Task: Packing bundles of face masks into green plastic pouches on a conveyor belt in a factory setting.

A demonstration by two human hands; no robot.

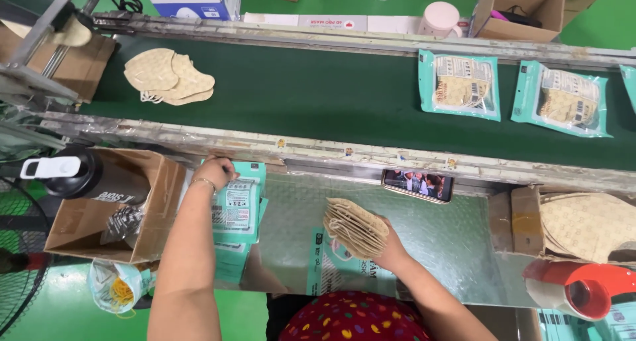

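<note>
My left hand (213,169) rests with bent fingers on the top of a stack of teal packaging pouches (240,212) lying on the metal work table (457,248); whether it grips one I cannot tell. My right hand (391,251) holds a fanned stack of beige patterned face masks (354,227) above another teal pouch (331,268) at the table's near edge. On the dark green conveyor belt (318,93) lie a loose pile of beige masks (169,77) at the left and filled teal pouches (459,84) (562,99) at the right.
A phone (418,184) showing a video leans by the belt rail. A cardboard box (112,205) with a black shaker bottle (73,173) stands left. More beige masks (586,223) lie in a box at right, near a red tape dispenser (580,288). A fan (16,261) stands at far left.
</note>
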